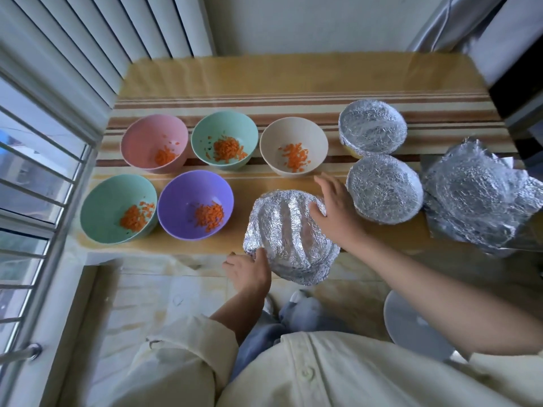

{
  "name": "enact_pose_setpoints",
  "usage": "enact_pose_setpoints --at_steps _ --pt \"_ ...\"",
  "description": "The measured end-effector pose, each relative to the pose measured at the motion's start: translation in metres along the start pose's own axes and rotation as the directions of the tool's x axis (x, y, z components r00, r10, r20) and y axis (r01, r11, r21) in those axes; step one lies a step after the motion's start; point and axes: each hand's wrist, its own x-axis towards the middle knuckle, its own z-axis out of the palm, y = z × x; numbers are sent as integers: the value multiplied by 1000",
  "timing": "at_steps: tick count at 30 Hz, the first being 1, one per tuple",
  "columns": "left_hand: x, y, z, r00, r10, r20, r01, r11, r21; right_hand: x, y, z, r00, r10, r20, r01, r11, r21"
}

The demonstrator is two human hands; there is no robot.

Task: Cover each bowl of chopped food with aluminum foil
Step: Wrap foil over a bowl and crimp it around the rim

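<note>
Left hand [249, 270] grips and right hand [335, 210] lies flat on foil bowl [288, 239], right of purple bowl [195, 205], tilted nearward, creases running far-to-near.

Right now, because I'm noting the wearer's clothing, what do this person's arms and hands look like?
Both the left hand and the right hand are bare, with no gloves, rings or watch visible. The left forearm is uncovered below a cream shirt sleeve rolled up near the elbow. The right forearm is uncovered as far as the frame shows.

A barred window [35, 183] at left lights pale walls, marbled floor [164, 292] and striped table [264, 83].
</note>
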Motion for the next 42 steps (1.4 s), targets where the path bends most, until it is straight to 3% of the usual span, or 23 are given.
enact_pose_setpoints --at_steps 1,3,5,7,9,11,15,18,21,29,35,42 --pt "-8 3 -2 997 61 -51 -57 996 74 -6 -1 4 999 -12 -45 11 1000 -21" --pt "-19 6 -5 939 322 -126 -294 935 198 -19 -6 11 997 -10 -78 7 999 -48" --pt "-18 8 -6 787 597 -157 -554 796 245 -30 -10 21 996 -24 -90 17 997 -77" --pt "-8 14 -1 618 781 -97 -712 607 352 -36 -14 29 996 -36 -77 27 993 -116" --pt "7 21 11 491 868 66 -773 400 493 -36 -16 36 998 -37 -48 29 987 -161" --pt "21 24 23 423 874 240 -787 223 576 -34 -17 42 999 -37 -27 30 976 -217" --pt "42 17 34 420 834 358 -773 121 623 -34 -7 55 1000 3 21 4 945 -327" --pt "48 15 34 428 833 350 -759 121 640 -33 -1 60 1000 17 15 -11 940 -342" --pt "52 12 30 453 831 322 -773 186 606 -33 3 61 999 46 -2 -44 951 -307" --pt "60 11 26 411 884 221 -882 325 342 -28 8 59 994 64 -93 -69 996 -50" --pt "60 13 27 486 866 120 -869 464 169 -29 16 68 973 164 -160 -117 956 268" --pt "60 14 29 572 819 40 -820 572 7 -28 16 70 941 233 -244 -114 900 420"
